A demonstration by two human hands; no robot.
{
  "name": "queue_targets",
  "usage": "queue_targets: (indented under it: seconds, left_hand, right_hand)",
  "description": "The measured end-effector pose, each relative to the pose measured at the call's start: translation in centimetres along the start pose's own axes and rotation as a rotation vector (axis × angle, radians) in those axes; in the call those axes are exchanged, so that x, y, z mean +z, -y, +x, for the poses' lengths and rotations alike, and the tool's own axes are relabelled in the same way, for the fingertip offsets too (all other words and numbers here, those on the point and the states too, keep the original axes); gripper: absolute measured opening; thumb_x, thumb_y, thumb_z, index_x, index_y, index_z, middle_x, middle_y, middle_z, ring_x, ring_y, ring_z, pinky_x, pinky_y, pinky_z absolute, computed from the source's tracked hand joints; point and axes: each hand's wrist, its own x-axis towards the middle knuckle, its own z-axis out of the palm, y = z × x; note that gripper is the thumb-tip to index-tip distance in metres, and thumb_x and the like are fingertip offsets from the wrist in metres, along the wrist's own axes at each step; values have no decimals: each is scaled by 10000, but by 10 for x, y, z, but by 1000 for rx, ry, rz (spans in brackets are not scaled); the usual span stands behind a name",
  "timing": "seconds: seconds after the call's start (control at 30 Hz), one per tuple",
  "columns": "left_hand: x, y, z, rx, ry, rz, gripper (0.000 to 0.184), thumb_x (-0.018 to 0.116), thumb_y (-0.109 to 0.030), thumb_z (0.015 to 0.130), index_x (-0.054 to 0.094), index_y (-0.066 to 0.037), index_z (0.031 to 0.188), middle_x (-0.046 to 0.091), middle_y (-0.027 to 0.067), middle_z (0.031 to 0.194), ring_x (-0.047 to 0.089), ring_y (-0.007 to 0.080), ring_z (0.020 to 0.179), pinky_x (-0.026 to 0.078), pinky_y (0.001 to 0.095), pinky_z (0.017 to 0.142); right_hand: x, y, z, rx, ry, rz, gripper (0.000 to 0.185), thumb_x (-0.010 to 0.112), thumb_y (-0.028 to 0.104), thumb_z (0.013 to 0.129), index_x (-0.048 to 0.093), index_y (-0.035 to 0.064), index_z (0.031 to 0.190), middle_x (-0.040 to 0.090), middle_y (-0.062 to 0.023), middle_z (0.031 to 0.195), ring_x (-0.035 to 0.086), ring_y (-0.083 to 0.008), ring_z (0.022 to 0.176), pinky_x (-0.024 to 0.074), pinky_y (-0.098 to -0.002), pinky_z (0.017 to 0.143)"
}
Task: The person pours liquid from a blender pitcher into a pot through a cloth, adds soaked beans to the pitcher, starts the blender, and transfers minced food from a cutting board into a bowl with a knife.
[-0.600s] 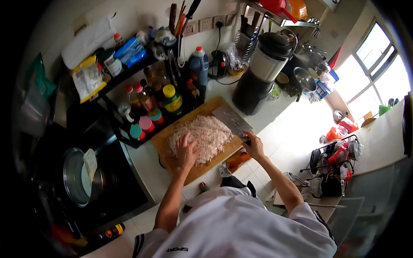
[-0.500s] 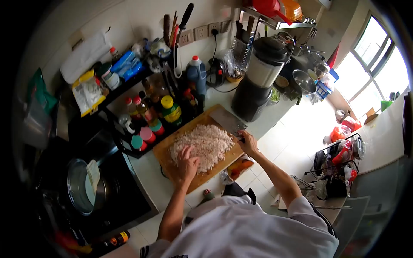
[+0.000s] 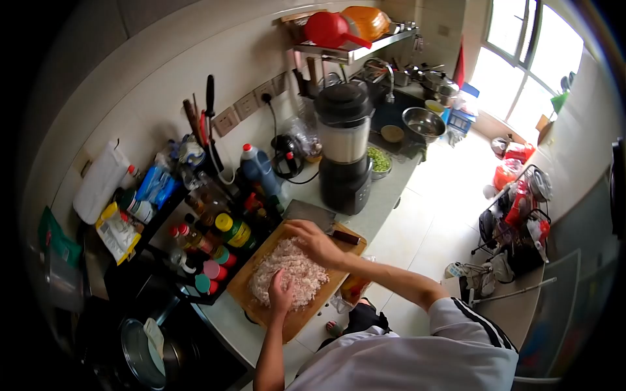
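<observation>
A heap of pale pink minced meat (image 3: 297, 270) is spread over a wooden cutting board (image 3: 261, 313). My left hand (image 3: 282, 294) is at the near left side of the meat, thumb and fingers apart, with the fingertips at the heap. Over the far right part of the heap is my right hand (image 3: 318, 246), fingers stretched and slightly bent, holding nothing. A cleaver lies at the board's far edge; its dark handle (image 3: 347, 238) shows right of my hand, and its grey blade (image 3: 306, 213) behind it. My right hand hides part of the meat and the cleaver.
Sauce bottles and lidded jars (image 3: 215, 270) crowd a black rack left of the board. A blender (image 3: 344, 150) stands behind it, near a blue bottle (image 3: 257, 166). A pot (image 3: 140, 352) sits on the stove at lower left. Chopped greens (image 3: 378, 161) fill a bowl by the blender.
My right hand has let go of the cleaver and moved left over the meat. The cleaver now lies at the board's far edge. The camera view has shifted.
</observation>
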Motion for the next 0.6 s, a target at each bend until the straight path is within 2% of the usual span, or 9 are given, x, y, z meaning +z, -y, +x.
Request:
queue_targets:
  seconds: [0.1, 0.17, 0.27, 0.33, 0.37, 0.43, 0.47, 0.57, 0.6]
  left_hand:
    - [4, -52, -1, -192, -112, -943, 469, 562, -229, 897, 429, -54, 1311, 439, 114, 1349, 414, 238, 1245, 363, 344, 1010]
    - [5, -50, 1, -78, -24, -741, 577, 444, -453, 929, 376, -46, 1332, 414, 123, 1353, 380, 255, 1248, 307, 403, 1039]
    - [-1, -65, -15, 24, 174, -1211, 709, 418, -540, 911, 259, -50, 1398, 308, 144, 1410, 297, 295, 1305, 251, 452, 1070]
    - [-4, -68, -27, 80, 294, -1530, 800, 400, -597, 899, 181, -54, 1443, 236, 159, 1449, 241, 322, 1343, 213, 484, 1091]
    - [-9, -61, -29, -168, 236, -1697, 787, 387, -599, 902, 185, -65, 1445, 260, 152, 1442, 265, 318, 1322, 231, 496, 1072]
    - [-26, -46, -31, -694, 78, -1976, 764, 361, -602, 907, 194, -89, 1449, 307, 138, 1430, 313, 312, 1280, 267, 520, 1034]
    - [-38, -86, -42, -597, 20, -1700, 725, 361, -572, 923, 140, -153, 1472, 224, 109, 1482, 314, 296, 1292, 275, 511, 1034]
    - [-56, -88, -42, -381, -165, -1374, 659, 384, -514, 941, 162, -185, 1467, 213, 78, 1499, 358, 287, 1271, 292, 506, 1026]
    - [-60, -90, -39, -361, -181, -1383, 614, 392, -466, 955, 190, -180, 1460, 216, 58, 1501, 359, 282, 1286, 314, 493, 1022]
  right_hand:
    - [-71, 143, 38, -328, -181, 294, 490, 502, 42, 862, 416, 37, 1344, 374, -195, 1391, 379, -362, 1282, 355, -436, 1034]
    - [-85, 178, 33, -579, -277, 266, 490, 507, 144, 881, 413, 7, 1342, 330, -191, 1429, 348, -350, 1310, 358, -436, 1032]
    - [-41, 197, 12, -653, -332, 342, 496, 413, 281, 941, 416, -5, 1347, 295, -178, 1462, 328, -342, 1328, 329, -451, 1049]
    - [30, 135, -17, -306, 44, 184, 476, 413, 311, 933, 475, 3, 1291, 372, -165, 1413, 369, -340, 1294, 348, -454, 1031]
    - [62, 94, -34, -80, 280, 72, 461, 426, 313, 926, 503, 7, 1261, 412, -159, 1384, 388, -339, 1277, 355, -454, 1023]
    - [116, 9, -94, 189, 398, -102, 386, 486, 261, 893, 544, 18, 1187, 481, -148, 1315, 422, -337, 1233, 379, -435, 999]
    - [130, -23, -104, 89, 163, -234, 346, 509, 232, 876, 561, 26, 1150, 506, -142, 1283, 442, -333, 1209, 402, -418, 978]
    - [115, -23, -97, 165, 212, -85, 297, 507, 205, 874, 588, 25, 1096, 522, -136, 1258, 432, -332, 1213, 401, -407, 983]
    - [97, 1, -79, 136, 238, -50, 253, 508, 169, 870, 608, 15, 1043, 529, -155, 1238, 412, -336, 1238, 416, -409, 972]
